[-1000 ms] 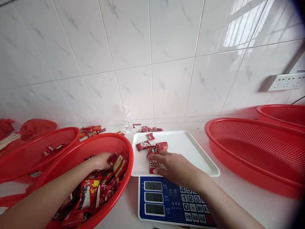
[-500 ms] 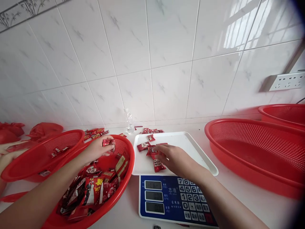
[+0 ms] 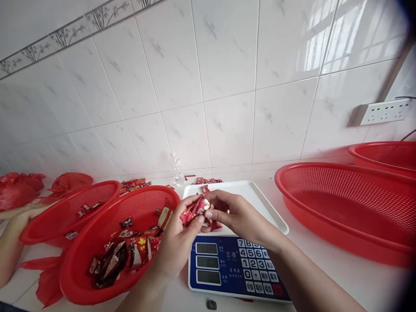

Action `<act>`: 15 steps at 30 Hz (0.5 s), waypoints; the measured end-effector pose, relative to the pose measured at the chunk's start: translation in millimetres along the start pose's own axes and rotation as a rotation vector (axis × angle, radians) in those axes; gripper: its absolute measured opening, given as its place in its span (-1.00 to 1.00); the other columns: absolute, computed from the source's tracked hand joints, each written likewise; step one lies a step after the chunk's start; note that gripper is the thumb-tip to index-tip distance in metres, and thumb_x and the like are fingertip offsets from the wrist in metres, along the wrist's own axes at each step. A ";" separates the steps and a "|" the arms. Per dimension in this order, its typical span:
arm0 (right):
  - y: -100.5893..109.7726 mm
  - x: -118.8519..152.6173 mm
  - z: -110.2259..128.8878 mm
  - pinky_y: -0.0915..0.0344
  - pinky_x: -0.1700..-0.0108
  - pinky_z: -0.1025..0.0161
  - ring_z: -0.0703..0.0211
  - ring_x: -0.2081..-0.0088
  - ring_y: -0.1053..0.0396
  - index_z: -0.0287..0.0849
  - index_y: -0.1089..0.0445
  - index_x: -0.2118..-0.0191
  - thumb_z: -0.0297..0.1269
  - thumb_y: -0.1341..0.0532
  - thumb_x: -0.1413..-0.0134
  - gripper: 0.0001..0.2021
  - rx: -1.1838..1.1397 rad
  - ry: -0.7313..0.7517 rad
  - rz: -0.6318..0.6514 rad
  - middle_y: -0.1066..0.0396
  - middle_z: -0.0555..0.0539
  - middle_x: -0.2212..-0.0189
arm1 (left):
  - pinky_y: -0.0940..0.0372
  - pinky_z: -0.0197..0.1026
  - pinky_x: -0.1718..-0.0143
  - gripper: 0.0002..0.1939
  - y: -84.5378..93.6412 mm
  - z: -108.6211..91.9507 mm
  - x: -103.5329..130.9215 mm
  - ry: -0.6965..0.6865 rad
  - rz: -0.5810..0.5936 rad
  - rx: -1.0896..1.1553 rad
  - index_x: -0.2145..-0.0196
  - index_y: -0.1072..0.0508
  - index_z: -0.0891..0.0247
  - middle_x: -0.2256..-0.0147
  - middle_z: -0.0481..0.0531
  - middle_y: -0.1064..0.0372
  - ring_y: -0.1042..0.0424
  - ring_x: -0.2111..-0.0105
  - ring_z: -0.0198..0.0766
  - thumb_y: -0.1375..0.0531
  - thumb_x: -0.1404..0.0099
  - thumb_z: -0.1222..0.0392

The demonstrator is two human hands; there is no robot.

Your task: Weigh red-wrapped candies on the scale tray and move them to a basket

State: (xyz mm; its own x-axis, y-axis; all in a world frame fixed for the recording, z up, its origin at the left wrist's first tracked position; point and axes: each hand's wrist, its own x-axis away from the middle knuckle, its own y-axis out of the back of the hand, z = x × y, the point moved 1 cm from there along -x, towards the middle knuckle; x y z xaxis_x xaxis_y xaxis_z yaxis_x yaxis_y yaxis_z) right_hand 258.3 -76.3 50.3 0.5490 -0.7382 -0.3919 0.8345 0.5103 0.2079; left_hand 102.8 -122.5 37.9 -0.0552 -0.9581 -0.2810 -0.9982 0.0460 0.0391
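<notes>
Both hands meet over the near left part of a white tray (image 3: 260, 201) on a blue-faced digital scale (image 3: 232, 281). My left hand (image 3: 175, 236) is cupped around several small red snack packets (image 3: 195, 212). My right hand (image 3: 237, 212) has its thumb and fingers bent in on the same bunch, gripping packets from the right. More red packets show at the tray's far edge and just below the hands, partly hidden. Left of the scale stands a red mesh basket (image 3: 136, 203) with larger red and dark packets (image 3: 138, 251) inside.
Two red baskets, one large (image 3: 312, 216) and one behind it (image 3: 383, 149), stand at right. Another basket (image 3: 61, 216) and red bags (image 3: 19, 190) are at left, beside another person's arm (image 3: 13, 242). A clear bottle (image 3: 177, 171) and loose packets (image 3: 133, 185) line the wall.
My left hand has moved right, from over the basket to above the tray, carrying packets. My right hand has gathered packets off the tray and now meets it. The view has shifted slightly.
</notes>
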 end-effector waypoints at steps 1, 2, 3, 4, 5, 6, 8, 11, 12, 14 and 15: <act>1.8 -0.2 -0.2 -0.29 0.37 0.27 0.29 0.43 -0.30 -0.16 -0.33 0.22 -0.09 -0.22 -0.08 -0.74 0.006 -0.009 -0.001 -0.37 0.02 0.43 | -0.40 -0.20 0.21 -0.59 -2.4 5.6 1.6 -0.010 -0.027 0.024 -0.05 -0.26 0.09 -0.04 0.06 -0.27 -0.39 0.11 -0.18 -0.17 -0.26 0.06; 3.5 -0.7 -0.7 -0.28 0.37 0.27 0.29 0.43 -0.30 -0.16 -0.32 0.23 -0.09 -0.22 -0.08 -0.75 0.018 -0.021 0.001 -0.37 0.03 0.44 | -0.40 -0.20 0.22 -0.58 -4.0 11.4 2.2 -0.013 -0.042 0.047 -0.06 -0.25 0.08 -0.06 0.06 -0.25 -0.39 0.12 -0.19 -0.17 -0.26 0.06; 5.6 -1.5 -1.7 -0.27 0.38 0.28 0.29 0.44 -0.30 -0.15 -0.31 0.25 -0.09 -0.22 -0.08 -0.76 0.032 -0.031 -0.005 -0.36 0.04 0.45 | -0.39 -0.20 0.22 -0.57 -4.9 17.4 1.9 -0.008 -0.046 0.072 -0.07 -0.23 0.08 -0.06 0.06 -0.25 -0.39 0.14 -0.20 -0.17 -0.26 0.05; 8.2 -2.6 -3.2 -0.27 0.38 0.28 0.29 0.44 -0.29 -0.15 -0.31 0.26 -0.10 -0.21 -0.08 -0.77 0.051 -0.041 -0.022 -0.36 0.04 0.45 | -0.38 -0.20 0.24 -0.56 -5.0 23.1 0.4 0.006 -0.041 0.098 -0.07 -0.21 0.08 -0.03 0.06 -0.27 -0.40 0.18 -0.23 -0.17 -0.26 0.05; 11.4 -3.8 -5.2 -0.27 0.38 0.27 0.28 0.45 -0.30 -0.15 -0.30 0.27 -0.11 -0.21 -0.08 -0.78 0.071 -0.052 -0.048 -0.36 0.05 0.46 | -0.37 -0.21 0.25 -0.55 -4.3 28.5 -1.9 0.023 -0.032 0.123 -0.07 -0.20 0.09 0.03 0.05 -0.31 -0.41 0.24 -0.26 -0.18 -0.25 0.05; 15.2 -5.0 -7.7 -0.28 0.38 0.26 0.27 0.44 -0.31 -0.15 -0.30 0.27 -0.12 -0.21 -0.07 -0.79 0.091 -0.063 -0.080 -0.35 0.05 0.47 | -0.35 -0.22 0.26 -0.56 -3.1 33.4 -4.8 0.039 -0.019 0.139 -0.04 -0.20 0.10 0.12 0.02 -0.36 -0.40 0.30 -0.30 -0.19 -0.25 0.05; 24.2 -6.8 -13.3 -0.29 0.39 0.25 0.25 0.45 -0.32 -0.16 -0.30 0.28 -0.14 -0.20 -0.05 -0.80 0.137 -0.093 -0.133 -0.34 0.05 0.50 | -0.32 -0.24 0.28 -0.63 0.2 41.9 -11.2 0.055 0.002 0.149 0.03 -0.22 0.13 0.33 -0.06 -0.38 -0.37 0.40 -0.34 -0.19 -0.25 0.05; 37.4 -7.0 -19.7 -0.25 0.41 0.27 0.25 0.47 -0.34 -0.15 -0.31 0.26 -0.18 -0.17 -0.08 -0.83 0.274 -0.168 -0.167 -0.37 0.06 0.54 | -0.28 -0.26 0.28 -0.71 4.2 53.0 -15.1 0.057 0.011 0.150 0.10 -0.25 0.15 0.45 -0.10 -0.33 -0.34 0.44 -0.35 -0.17 -0.27 0.03; 40.9 -6.4 -20.6 -0.23 0.42 0.29 0.26 0.47 -0.34 -0.14 -0.32 0.25 -0.20 -0.15 -0.09 -0.85 0.345 -0.202 -0.171 -0.38 0.06 0.55 | -0.28 -0.26 0.28 -0.71 4.8 56.7 -13.6 0.065 0.011 0.147 0.11 -0.25 0.15 0.45 -0.09 -0.33 -0.33 0.43 -0.34 -0.16 -0.27 0.03; 45.2 -4.9 -20.7 -0.19 0.43 0.30 0.26 0.49 -0.32 -0.11 -0.35 0.25 -0.25 -0.14 -0.08 -0.88 0.503 -0.280 -0.154 -0.41 0.08 0.56 | -0.28 -0.26 0.30 -0.71 5.2 64.2 -7.1 0.090 -0.011 0.117 0.11 -0.28 0.17 0.44 -0.06 -0.35 -0.34 0.45 -0.33 -0.15 -0.27 0.01; 46.0 -4.3 -20.4 -0.17 0.44 0.31 0.27 0.50 -0.31 -0.10 -0.36 0.25 -0.28 -0.14 -0.07 -0.88 0.575 -0.315 -0.131 -0.41 0.09 0.57 | -0.30 -0.26 0.31 -0.71 5.6 67.8 -2.8 0.095 -0.034 0.089 0.11 -0.29 0.17 0.41 -0.04 -0.37 -0.36 0.44 -0.32 -0.15 -0.27 0.01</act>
State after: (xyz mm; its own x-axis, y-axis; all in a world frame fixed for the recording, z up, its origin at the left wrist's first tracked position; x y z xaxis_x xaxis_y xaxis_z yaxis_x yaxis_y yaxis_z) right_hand 293.4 -40.6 43.2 0.3561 -0.9162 -0.1835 0.7391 0.1560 0.6553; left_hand 95.7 -100.4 -26.1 -0.0229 -0.9819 -0.1882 -0.9979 0.0339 -0.0555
